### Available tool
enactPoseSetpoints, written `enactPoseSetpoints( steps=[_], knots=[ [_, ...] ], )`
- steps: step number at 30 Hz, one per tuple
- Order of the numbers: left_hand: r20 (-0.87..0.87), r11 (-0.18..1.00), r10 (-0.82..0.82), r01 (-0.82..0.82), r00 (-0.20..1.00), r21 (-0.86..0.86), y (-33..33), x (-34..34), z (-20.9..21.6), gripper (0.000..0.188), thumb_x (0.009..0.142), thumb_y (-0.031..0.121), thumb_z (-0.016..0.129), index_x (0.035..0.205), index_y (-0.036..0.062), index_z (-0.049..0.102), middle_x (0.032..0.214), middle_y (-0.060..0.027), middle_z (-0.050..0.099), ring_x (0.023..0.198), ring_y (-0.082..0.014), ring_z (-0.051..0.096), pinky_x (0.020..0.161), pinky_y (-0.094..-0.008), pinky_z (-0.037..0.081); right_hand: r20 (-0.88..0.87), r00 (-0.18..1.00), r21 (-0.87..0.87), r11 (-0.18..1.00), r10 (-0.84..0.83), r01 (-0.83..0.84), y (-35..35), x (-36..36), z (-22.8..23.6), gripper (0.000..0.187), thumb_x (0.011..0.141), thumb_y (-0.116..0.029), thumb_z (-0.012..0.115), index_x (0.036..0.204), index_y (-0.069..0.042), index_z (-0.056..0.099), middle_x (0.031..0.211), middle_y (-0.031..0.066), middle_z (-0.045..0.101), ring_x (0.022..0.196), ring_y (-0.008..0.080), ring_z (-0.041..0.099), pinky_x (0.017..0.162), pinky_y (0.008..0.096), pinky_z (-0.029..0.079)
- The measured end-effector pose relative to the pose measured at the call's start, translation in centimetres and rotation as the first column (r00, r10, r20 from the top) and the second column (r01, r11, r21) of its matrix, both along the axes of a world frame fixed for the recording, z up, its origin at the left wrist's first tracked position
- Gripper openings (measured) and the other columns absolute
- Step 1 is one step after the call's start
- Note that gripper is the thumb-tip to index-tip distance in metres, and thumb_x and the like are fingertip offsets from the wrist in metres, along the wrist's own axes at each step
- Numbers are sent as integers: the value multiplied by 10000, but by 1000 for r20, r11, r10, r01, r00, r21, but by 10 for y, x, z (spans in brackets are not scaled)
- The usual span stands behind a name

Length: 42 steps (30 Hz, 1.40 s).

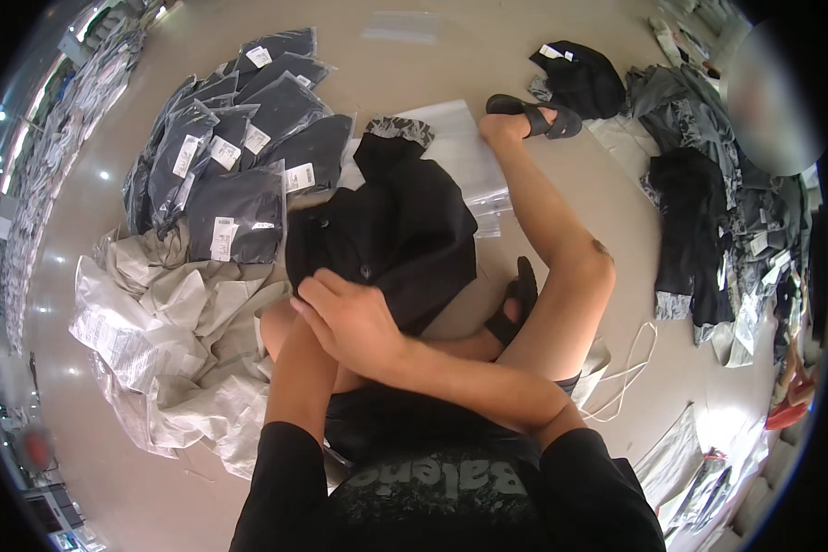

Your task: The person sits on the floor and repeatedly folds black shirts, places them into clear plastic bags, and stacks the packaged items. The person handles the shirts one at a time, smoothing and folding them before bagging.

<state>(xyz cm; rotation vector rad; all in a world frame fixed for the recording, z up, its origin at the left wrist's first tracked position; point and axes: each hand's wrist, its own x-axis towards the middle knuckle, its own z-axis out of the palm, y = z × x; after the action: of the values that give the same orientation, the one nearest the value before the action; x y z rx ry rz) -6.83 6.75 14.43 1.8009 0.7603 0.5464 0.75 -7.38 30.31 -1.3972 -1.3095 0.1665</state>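
Observation:
A black garment [419, 212] with small round buttons and a grey patterned part at its far end lies spread in front of me, partly across a clear plastic sheet. My right hand [345, 317] reaches across to the left, its fingers curled closed at the garment's near left edge. My left forearm [299, 377] comes up beneath it. The left hand itself is hidden behind the right hand and the cloth, so its fingers do not show. Just beyond the garment to the left lies a dark folded garment in a clear bag [239, 207] with a white label.
Several more bagged dark garments [271, 106] are heaped at the far left. Crumpled off-white sacking [193, 340] lies at my left. My bent leg and black sandal [534, 118] extend right. Loose black and grey garments [695, 202] pile up farther right, near a pale cord [630, 371].

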Motion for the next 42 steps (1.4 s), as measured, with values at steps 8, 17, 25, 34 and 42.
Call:
enactPoseSetpoints(
  steps=[8,17,25,34,42],
  knots=[
    [-270,988,70,-104,960,-115,-4,-98,-25,290,1018,192,614,1228,7,690,1154,-206,729,1048,-355,702,890,-440,536,-315,939,34,991,136,-132,-41,-42,0,136,965,-46,721,952,-15,589,869,144,586,701,372,610,594,417,494],
    [-332,981,89,-141,939,-136,-17,-131,-21,305,1032,173,601,1278,3,658,1210,-192,709,1102,-332,683,939,-433,524,-529,816,24,966,232,-259,-81,-49,20,235,939,-60,790,911,-10,562,809,133,556,590,287,566,533,355,449],
    [-342,981,100,-151,934,-124,-29,-144,-16,322,1044,157,591,1322,-1,630,1260,-180,690,1151,-312,665,981,-427,513,-505,705,53,833,498,-551,-114,-45,16,245,944,-131,791,951,-13,577,804,111,558,591,254,544,533,351,451],
    [-330,988,69,-110,941,-108,-29,-134,-18,346,1057,138,579,1372,-5,597,1317,-167,670,1205,-289,645,1030,-421,502,-262,901,-372,898,-346,237,36,68,-126,973,911,-504,811,1614,-19,345,1652,313,308,1552,444,304,1257,488,308],
    [-297,994,6,-37,955,-100,-33,-114,-18,371,1069,121,568,1417,-9,569,1367,-155,652,1253,-269,628,1073,-415,491,-174,896,-339,879,-409,336,69,54,-168,250,1010,-257,714,1044,-12,682,1002,205,738,1003,442,689,841,500,549]
  ],
)
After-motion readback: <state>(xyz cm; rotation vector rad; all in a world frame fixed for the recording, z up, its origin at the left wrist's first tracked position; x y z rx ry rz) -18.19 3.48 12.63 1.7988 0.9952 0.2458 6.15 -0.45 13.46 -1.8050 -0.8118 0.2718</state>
